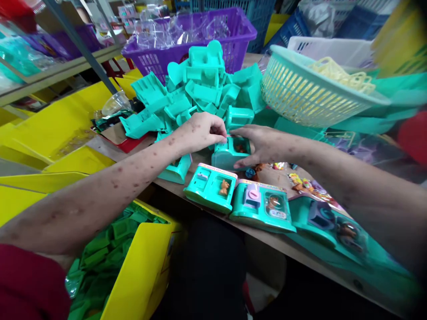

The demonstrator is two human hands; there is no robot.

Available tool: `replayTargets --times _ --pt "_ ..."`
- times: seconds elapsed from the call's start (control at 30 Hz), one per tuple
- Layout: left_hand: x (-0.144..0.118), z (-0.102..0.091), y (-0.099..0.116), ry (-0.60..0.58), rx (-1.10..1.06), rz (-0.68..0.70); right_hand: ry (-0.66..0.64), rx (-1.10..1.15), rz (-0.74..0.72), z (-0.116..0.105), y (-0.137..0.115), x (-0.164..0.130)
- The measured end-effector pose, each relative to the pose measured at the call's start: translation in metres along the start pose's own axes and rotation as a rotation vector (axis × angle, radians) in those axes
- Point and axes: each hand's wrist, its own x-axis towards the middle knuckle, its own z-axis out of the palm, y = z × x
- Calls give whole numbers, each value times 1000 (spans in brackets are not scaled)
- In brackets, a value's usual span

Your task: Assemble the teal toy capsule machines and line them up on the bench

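Both hands pinch teal toy shell [228, 153] — left hand [200, 132], right hand [258, 144] | light, rigid plastic; hold by side walls

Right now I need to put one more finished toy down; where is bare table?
Bare table shows only right of the right hand, beside the small figures. The teal pile and finished toys crowd the rest.

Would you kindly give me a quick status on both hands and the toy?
Left hand and right hand both gripping the small teal plastic toy box. Brown figure inside. Heap of teal plastic shells just behind; finished toys in front.
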Motion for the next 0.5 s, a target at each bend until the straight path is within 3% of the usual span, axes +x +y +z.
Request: replayTargets --times 0.23,0.5 --pt "4 -4 1 -54 132 75 -31 -28 2 7 7 6" --pt "9 -9 6 -99 157 4 -59 -53 14 3 3 6"
